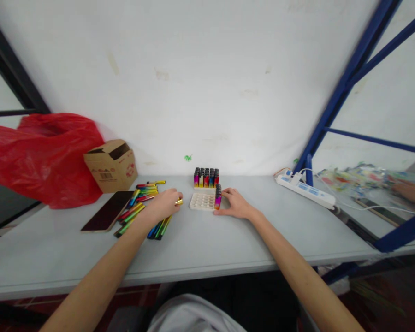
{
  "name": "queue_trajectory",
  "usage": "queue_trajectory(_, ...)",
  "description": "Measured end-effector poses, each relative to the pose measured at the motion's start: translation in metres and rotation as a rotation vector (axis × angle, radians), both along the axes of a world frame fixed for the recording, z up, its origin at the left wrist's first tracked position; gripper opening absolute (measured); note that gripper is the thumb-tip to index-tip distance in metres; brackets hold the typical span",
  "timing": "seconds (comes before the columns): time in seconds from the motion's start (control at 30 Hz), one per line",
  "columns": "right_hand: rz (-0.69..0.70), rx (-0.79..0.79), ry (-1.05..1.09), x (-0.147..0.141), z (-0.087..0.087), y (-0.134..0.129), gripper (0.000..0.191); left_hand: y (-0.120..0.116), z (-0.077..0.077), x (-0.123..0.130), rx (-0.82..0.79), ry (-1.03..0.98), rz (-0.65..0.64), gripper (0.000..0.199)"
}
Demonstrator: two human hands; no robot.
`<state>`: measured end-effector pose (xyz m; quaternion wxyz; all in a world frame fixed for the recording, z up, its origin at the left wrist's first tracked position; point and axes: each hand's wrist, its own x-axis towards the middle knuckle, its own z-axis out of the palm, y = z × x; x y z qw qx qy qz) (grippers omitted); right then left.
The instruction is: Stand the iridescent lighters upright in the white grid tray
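My left hand is closed on a lighter, whose gold end pokes out past the fingers. Loose lighters in bright colours lie under and beside this hand. To its right sits a white tray with rows of round holes. A single row of lighters stands upright along the tray's right end. My right hand holds that end, thumb at the front corner and fingers behind the row. Just behind, another tray is filled with upright lighters, black tops up.
A dark phone-like slab lies left of the loose lighters. Behind it stand an open cardboard box and a red plastic bag. A white power strip lies at right by a blue frame. Beyond it, another person's hand shows.
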<state>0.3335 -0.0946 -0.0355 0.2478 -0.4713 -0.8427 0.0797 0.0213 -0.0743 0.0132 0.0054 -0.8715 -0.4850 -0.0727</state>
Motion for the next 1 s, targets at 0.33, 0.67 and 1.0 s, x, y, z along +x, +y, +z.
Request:
queue_trajectory(0.33, 0.011, 0.010, -0.019, 0.001, -0.004, 0.005, 0.083, -0.001, 0.013, 0.015, 0.061, -0.357, -0.043, 0.022)
queue_trajectory(0.67, 0.011, 0.020, -0.013, 0.001, -0.007, 0.006, 0.081, -0.002, 0.014, 0.017, -0.485, -1.275, -0.028, 0.036)
queue_trajectory(1.0, 0.002, 0.026, -0.018, -0.001, -0.004, 0.003, 0.086, -0.017, 0.006, 0.038, -0.958, -1.560, -0.079, 0.033)
